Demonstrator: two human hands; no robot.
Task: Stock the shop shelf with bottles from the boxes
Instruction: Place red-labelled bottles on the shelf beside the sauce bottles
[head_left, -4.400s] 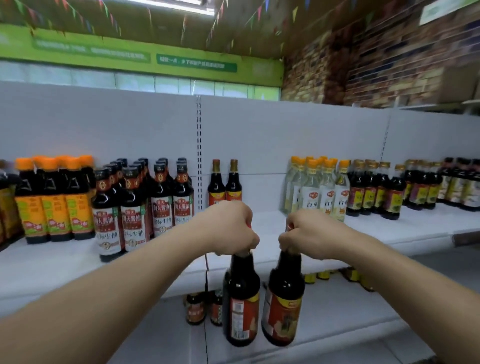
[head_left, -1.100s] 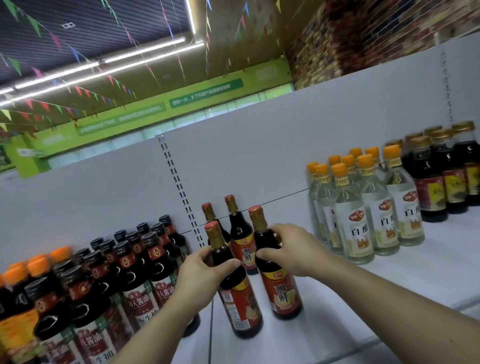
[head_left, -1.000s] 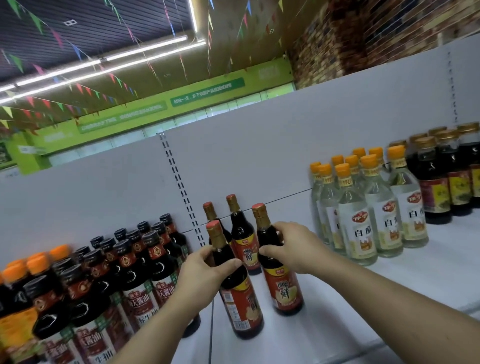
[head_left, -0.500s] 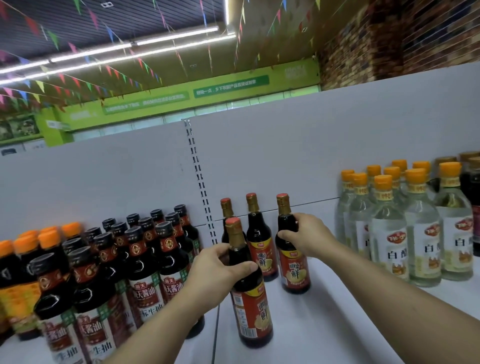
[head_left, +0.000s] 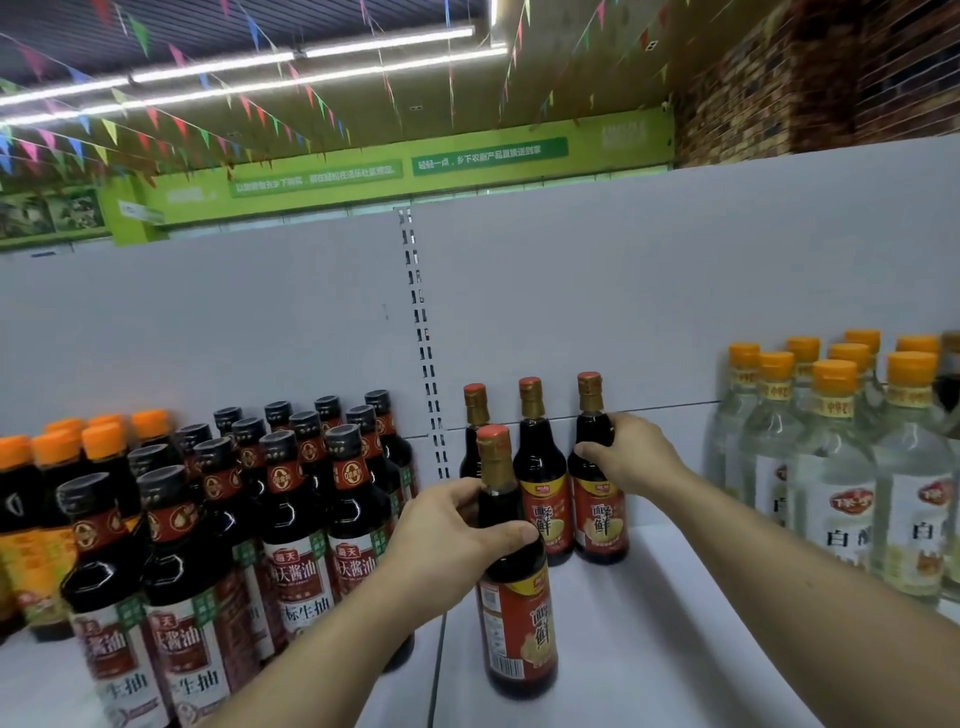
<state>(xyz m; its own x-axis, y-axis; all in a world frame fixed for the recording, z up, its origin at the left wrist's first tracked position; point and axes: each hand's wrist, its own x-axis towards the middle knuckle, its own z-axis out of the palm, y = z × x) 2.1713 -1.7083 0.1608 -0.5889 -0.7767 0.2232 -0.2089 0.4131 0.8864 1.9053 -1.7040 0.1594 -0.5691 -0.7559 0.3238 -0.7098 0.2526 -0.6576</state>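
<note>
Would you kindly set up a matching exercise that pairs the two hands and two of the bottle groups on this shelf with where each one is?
Things:
1. left hand
2. right hand
3. black-capped soy sauce bottles
4. white vinegar bottles

Places:
A. far right of the shelf
B. gripping the rightmost back-row red-labelled bottle
C. left of the slotted upright
D. gripping the front red-labelled bottle

Pairs: 1-D, 2-B, 3-C, 4-A
</note>
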